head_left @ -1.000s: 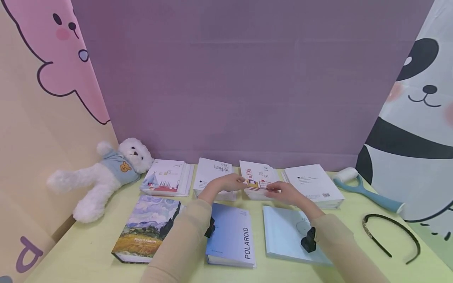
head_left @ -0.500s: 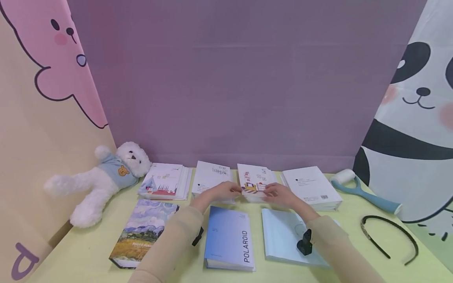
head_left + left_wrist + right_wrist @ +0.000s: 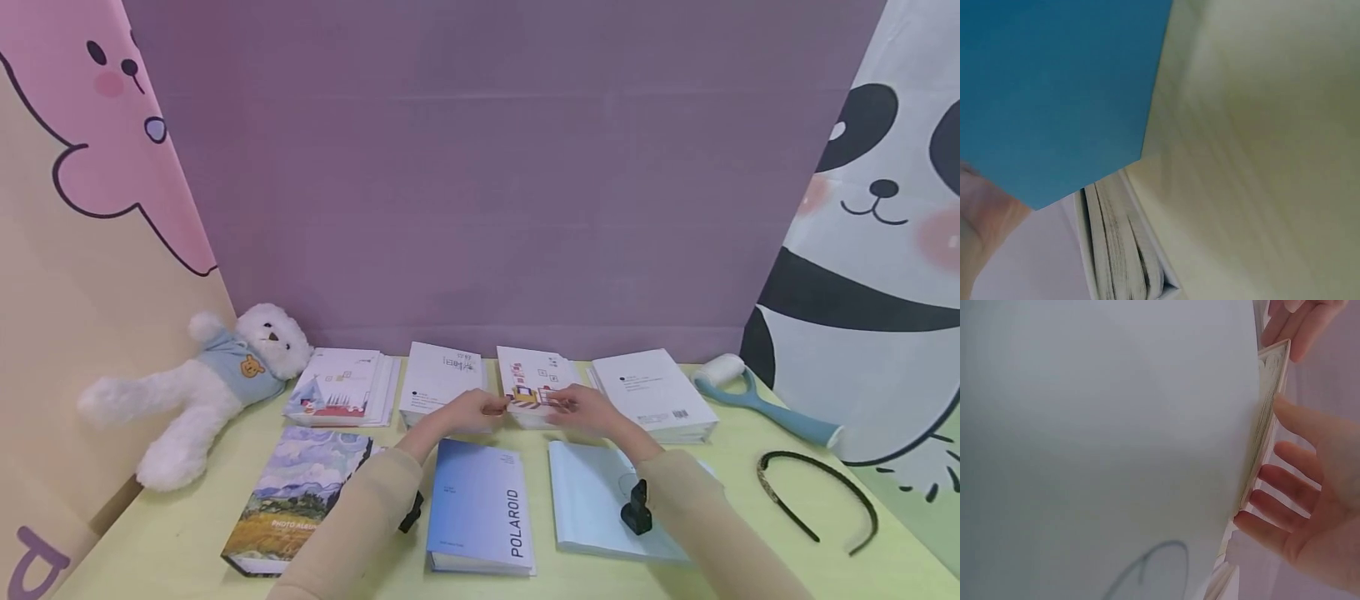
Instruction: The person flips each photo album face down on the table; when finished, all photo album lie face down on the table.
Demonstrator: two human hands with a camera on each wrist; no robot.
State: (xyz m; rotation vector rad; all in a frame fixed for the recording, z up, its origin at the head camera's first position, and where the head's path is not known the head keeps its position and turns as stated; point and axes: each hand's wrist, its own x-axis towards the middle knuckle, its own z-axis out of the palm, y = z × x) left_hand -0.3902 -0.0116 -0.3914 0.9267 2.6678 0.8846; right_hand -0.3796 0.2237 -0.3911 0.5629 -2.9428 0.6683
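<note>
Card stack (image 3: pixel 534 385) — one of four — pinched between both hands (image 3: pixel 525 408), three albums nearby.

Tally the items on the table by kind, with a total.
Albums, front row: 3
White card stacks, back row: 4
Teddy bear: 1
Lint roller: 1
Headband: 1
Total: 10

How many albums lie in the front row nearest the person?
3: the painted-cover photo album on the left, the blue POLAROID album in the middle, the pale blue album on the right, partly under the right forearm.
</note>
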